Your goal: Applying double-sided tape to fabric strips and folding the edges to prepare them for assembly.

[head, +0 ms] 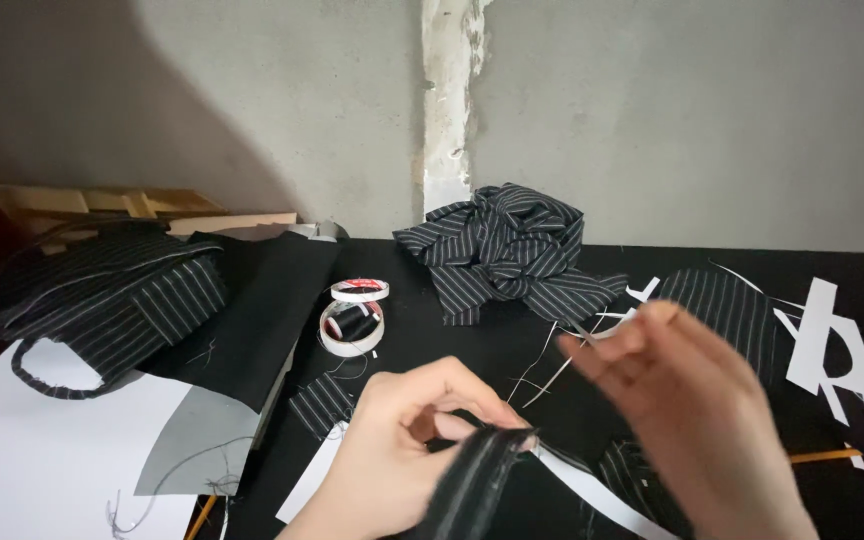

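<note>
My left hand [397, 440] pinches a folded strip of dark pinstriped fabric [477, 475] at the bottom centre, thumb and fingers closed on its end. My right hand [687, 400] hovers just to the right, blurred by motion, fingers together near a thin white paper strip [607, 330]. Whether it grips that strip cannot be told. A white paper strip [592, 495] lies under the fabric on the black table [492, 345].
A crumpled pinstriped cloth pile [507, 250] sits at the back centre. Two tape rolls [354, 318] lie left of centre. A pinstriped bag [102, 295] and white and grey sheets [42, 450] are at left. White paper offcuts [832, 350] and a pencil [837, 455] lie at right.
</note>
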